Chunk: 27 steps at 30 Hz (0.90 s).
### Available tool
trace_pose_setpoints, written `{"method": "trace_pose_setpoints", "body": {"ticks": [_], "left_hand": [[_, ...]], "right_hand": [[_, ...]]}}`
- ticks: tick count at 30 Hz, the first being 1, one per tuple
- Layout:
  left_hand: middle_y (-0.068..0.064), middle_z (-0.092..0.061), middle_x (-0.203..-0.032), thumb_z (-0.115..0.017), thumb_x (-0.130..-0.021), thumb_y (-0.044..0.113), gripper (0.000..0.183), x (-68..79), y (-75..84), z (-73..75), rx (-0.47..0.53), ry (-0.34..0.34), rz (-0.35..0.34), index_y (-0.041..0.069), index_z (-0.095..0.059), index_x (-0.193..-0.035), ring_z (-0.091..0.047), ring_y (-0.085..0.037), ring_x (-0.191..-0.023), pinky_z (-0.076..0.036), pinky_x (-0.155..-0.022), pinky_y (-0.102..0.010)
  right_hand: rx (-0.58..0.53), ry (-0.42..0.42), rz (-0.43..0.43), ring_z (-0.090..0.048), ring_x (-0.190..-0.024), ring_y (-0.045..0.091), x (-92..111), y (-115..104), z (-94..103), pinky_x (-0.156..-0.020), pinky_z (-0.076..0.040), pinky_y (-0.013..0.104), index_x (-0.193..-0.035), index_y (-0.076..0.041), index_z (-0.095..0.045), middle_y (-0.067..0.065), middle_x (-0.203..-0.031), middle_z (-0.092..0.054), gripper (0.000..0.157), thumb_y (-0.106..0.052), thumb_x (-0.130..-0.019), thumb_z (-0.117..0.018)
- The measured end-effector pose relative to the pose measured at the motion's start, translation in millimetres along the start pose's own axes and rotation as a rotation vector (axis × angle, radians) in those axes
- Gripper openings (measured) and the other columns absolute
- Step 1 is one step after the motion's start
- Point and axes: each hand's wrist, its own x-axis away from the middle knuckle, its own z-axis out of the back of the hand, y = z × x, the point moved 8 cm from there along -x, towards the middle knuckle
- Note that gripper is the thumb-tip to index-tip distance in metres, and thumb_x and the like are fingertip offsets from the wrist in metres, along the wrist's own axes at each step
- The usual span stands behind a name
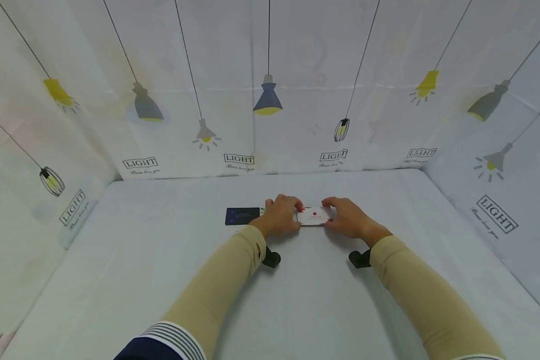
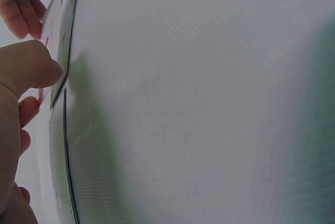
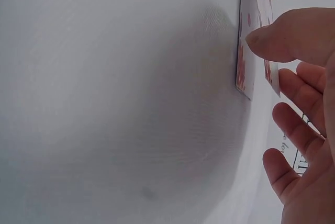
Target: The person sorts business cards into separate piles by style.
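Note:
A white card (image 1: 314, 215) with a red dot and red floral corners lies between the two hands on the white surface. My left hand (image 1: 281, 217) grips its left end, thumb at the near edge and fingers at the far edge. At the right end, my right hand (image 1: 348, 218) holds it the same way. The right wrist view shows a raised white sheet (image 3: 265, 4) above another floral-printed white layer (image 3: 248, 46); how they join is hidden. A dark blue card (image 1: 242, 216) lies just left of the left hand, its right end partly covered.
White cloth covers the table (image 1: 315, 300). Behind it and at both sides hang white sheets (image 1: 297, 45) printed with lamps and lettering. Black wrist mounts (image 1: 271, 258) show beneath both sleeves, close to the cloth.

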Motion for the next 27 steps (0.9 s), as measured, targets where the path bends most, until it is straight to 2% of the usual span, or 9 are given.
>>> {"method": "trace_pose_setpoints", "body": {"ticks": [14,27], "left_hand": [[0.003,-0.057,-0.128,-0.072,-0.091,0.033,0.043,-2.6,0.3,-2.6,-0.021,-0.003,0.000,0.018,-0.057,-0.128,-0.040,-0.020,-0.128,-0.028,-0.096,-0.045],[0.002,-0.057,-0.130,-0.071,-0.091,0.035,0.047,-5.7,-2.9,-4.5,-0.028,-0.025,0.037,0.017,-0.056,-0.132,-0.039,-0.021,-0.129,-0.028,-0.097,-0.045]], "right_hand": [[-0.025,0.006,0.009,-0.041,-0.134,0.041,-5.8,5.8,-3.4,-0.111,-0.028,0.055,-0.141,0.001,-0.051,0.021,-0.142,-0.051,0.055,-0.014,-0.090,-0.066],[-0.039,-0.016,0.002,-0.042,-0.133,0.040,-9.4,8.8,-6.2,-0.111,-0.028,0.057,-0.141,0.000,-0.051,0.019,-0.142,-0.052,0.056,-0.016,-0.090,-0.066]]}}
